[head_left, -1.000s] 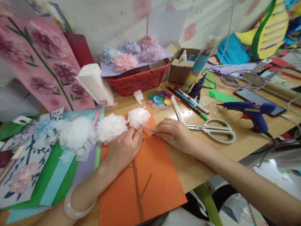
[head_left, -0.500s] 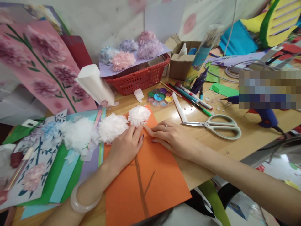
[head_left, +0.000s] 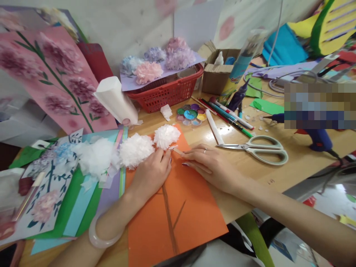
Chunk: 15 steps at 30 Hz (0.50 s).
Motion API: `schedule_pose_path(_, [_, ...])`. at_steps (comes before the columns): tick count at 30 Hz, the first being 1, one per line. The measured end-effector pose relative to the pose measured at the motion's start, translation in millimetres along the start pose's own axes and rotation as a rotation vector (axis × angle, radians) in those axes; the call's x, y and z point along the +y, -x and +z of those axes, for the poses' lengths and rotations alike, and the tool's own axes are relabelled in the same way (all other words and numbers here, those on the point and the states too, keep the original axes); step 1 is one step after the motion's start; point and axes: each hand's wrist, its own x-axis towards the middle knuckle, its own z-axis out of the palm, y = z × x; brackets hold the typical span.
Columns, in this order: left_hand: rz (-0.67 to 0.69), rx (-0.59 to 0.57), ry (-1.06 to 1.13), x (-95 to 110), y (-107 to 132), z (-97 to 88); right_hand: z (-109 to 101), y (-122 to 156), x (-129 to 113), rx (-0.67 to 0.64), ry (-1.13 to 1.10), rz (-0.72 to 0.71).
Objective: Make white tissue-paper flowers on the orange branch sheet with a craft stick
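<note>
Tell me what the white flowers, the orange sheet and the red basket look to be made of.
White flowers: probably tissue paper, matte, judging by thin, crinkled layers.
Orange sheet: matte paper or card; its flat, even face leaves thickness open.
Red basket: likely moulded plastic, smooth-looking, with regular perforations.

Lower left of frame: we see a thick, smooth, pinkish-white bangle on the left wrist; forearms bare. Near centre: we note a slim silvery ring on the right grip, dark purple nail varnish.
</note>
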Motion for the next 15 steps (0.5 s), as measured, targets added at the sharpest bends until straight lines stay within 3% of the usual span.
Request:
schedule_pose_path(9, [0.004, 0.068, -0.024, 0.9, 2.3, 2.8, -18.6, 15.2, -10.8, -0.036, -0.054, 0.15])
schedule_pose_path(15, [0.016, 0.254, -0.012, 0.0, 5.9, 6.0, -29.1, 13.8, -16.8, -0.021, -0.059, 0.196])
